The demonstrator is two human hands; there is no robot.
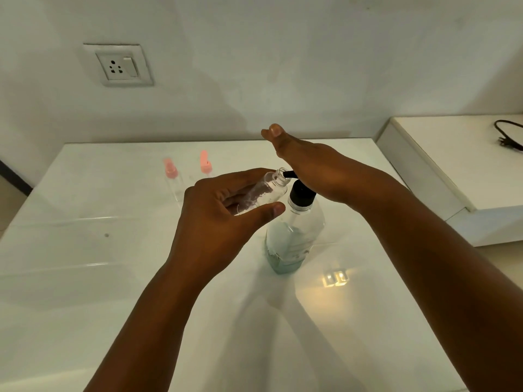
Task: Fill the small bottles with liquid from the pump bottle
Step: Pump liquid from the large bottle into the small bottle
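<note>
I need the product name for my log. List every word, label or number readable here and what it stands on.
None can be read.
Pump bottle: a pale label with faint print, too blurred to read.
Wall socket: no markings legible.
Small bottle in the left hand: no print visible.

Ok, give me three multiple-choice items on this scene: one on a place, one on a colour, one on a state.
1. Where is the black cable?
A. on the side shelf at right
B. beside the wall socket
C. under the pump bottle

2. What colour are the tops of the two small bottles standing at the back?
A. blue
B. pink
C. black

3. The small bottle in the left hand is:
A. capped
B. lying on the table
C. uncapped, tilted toward the pump spout

Answers: 1 A, it lies on the raised white shelf; 2 B, both tops are pink; 3 C, its open neck meets the black spout.
</note>
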